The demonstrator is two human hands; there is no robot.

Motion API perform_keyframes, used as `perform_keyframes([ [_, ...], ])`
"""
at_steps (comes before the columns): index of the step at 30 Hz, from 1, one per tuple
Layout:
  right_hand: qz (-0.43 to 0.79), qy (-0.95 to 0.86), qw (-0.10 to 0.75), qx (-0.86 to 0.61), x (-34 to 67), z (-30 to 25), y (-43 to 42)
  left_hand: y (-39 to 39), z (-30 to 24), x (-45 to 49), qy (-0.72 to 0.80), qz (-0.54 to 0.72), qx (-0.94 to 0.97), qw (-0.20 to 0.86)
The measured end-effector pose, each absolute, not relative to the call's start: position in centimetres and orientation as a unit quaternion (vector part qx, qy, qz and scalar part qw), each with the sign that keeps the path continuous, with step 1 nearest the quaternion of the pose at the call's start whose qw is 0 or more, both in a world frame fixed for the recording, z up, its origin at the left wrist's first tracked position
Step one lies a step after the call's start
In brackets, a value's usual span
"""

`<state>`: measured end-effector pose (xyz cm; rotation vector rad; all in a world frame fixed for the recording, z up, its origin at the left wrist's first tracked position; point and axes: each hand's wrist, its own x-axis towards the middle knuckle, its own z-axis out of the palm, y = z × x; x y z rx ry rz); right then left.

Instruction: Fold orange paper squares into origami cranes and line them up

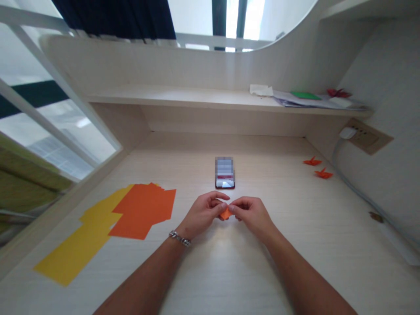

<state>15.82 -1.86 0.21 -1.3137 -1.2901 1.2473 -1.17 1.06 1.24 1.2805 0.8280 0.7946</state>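
A small folded piece of orange paper is pinched between both my hands just above the pale wooden desk. My left hand, with a metal bracelet on its wrist, grips the piece from the left with closed fingers. From the right, my right hand pinches it with thumb and forefinger. Most of the piece is hidden by my fingers. A phone lies flat on the desk just beyond my hands.
Orange paper sheets overlap yellow sheets at the left. Two folded orange paper cranes stand at the far right. A shelf above holds papers, a green sheet and a red folded figure. A cable runs down the right wall.
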Motion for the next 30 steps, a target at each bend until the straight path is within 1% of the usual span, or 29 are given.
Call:
perform_keyframes([
  [8,0.498,-0.51,0.448,-0.539,15.91,0.51,-1.92,1.11,1.36,-1.23,0.365,0.349,0.547,0.667],
  [18,0.502,-0.498,0.456,-0.54,15.69,0.26,-1.91,0.85,1.54,-0.93,0.361,0.358,0.556,0.658],
  [26,0.482,-0.509,0.457,-0.547,15.76,0.27,-1.89,0.94,1.36,-1.0,0.36,0.359,0.557,0.656],
  [30,0.496,-0.5,0.457,-0.543,15.7,0.44,-1.95,0.86,1.53,-1.07,0.361,0.358,0.542,0.669],
])
